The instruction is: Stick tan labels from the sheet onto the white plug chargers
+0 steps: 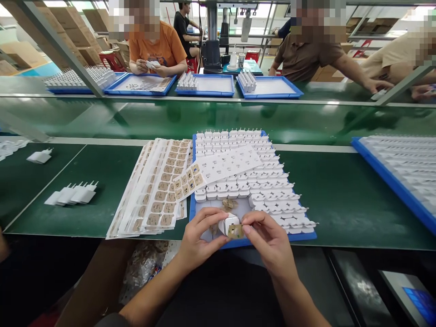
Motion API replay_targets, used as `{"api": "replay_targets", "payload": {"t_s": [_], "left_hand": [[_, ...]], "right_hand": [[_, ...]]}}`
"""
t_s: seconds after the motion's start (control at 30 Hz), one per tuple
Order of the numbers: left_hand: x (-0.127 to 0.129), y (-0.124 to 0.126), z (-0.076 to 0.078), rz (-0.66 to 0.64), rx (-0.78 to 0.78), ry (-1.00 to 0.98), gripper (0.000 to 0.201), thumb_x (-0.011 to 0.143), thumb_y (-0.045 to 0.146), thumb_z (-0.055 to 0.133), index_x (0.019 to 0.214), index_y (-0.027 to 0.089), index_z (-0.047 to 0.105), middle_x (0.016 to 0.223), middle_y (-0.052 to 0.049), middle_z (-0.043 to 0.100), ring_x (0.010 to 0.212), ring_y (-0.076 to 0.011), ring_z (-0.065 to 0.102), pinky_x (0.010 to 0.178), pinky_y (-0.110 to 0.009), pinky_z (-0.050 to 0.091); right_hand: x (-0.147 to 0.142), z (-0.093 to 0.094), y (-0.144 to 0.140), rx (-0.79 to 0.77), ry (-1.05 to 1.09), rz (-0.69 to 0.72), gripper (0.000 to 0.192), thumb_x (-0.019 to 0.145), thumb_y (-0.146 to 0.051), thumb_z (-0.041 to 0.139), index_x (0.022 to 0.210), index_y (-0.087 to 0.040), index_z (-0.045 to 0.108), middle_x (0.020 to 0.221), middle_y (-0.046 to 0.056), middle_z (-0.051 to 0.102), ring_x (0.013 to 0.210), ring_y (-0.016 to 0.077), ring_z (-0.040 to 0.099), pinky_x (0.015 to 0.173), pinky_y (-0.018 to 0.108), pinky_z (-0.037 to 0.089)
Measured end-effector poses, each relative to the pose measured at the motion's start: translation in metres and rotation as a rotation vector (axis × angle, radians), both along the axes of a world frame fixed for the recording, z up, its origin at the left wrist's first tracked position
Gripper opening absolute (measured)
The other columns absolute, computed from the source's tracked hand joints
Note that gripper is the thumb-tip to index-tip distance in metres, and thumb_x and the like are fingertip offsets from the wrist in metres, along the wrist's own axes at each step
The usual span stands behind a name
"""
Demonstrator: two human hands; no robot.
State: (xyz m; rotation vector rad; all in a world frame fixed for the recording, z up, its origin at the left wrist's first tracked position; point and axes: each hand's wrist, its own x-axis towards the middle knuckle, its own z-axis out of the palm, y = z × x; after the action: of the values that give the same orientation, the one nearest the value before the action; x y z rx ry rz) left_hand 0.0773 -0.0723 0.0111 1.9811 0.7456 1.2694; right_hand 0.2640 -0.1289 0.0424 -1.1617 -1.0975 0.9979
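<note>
My left hand [199, 240] grips a small white charger plug [227, 224] at the near edge of a blue tray [308, 236]. My right hand [269, 240] pinches a brownish sticker label [235, 231] against the plug's face. The tray holds several rows of white plugs [259, 181]. A partly used sticker sheet [218, 170] lies across them. To the left of the tray a fanned stack of label sheets [155, 190] rests on the green bench.
A row of white plugs [73, 194] and a single plug [40, 156] lie at the left. Another blue tray [395, 181] stands at the right. Beyond a green conveyor belt [218, 119], several people sit at more blue trays [204, 86].
</note>
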Motion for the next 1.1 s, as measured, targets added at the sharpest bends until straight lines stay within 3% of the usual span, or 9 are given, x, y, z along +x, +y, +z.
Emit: {"api": "replay_targets", "payload": {"t_s": [0.77,1.1], "left_hand": [[-0.001,0.000,0.002,-0.009,0.019,0.025,0.042,0.085,0.021,0.077,0.125,0.026,0.065,0.111,-0.007,0.068,0.102,-0.0204,0.068,0.088,-0.032,0.059],[-0.001,0.000,0.006,0.029,0.092,0.054,0.035,0.088,0.023,0.073,0.122,0.025,0.065,0.107,-0.008,0.069,0.098,-0.0213,0.070,0.083,-0.034,0.061]], "right_hand": [[-0.004,0.004,0.004,-0.056,-0.029,0.002,0.005,0.091,-0.029,0.069,0.089,-0.024,0.071,0.084,0.001,0.068,0.077,0.0161,0.066,0.070,0.026,0.056],[-0.013,0.012,0.009,-0.005,-0.156,-0.089,0.007,0.087,-0.027,0.072,0.082,-0.023,0.069,0.076,0.001,0.067,0.068,0.0158,0.065,0.064,0.028,0.058]]}}
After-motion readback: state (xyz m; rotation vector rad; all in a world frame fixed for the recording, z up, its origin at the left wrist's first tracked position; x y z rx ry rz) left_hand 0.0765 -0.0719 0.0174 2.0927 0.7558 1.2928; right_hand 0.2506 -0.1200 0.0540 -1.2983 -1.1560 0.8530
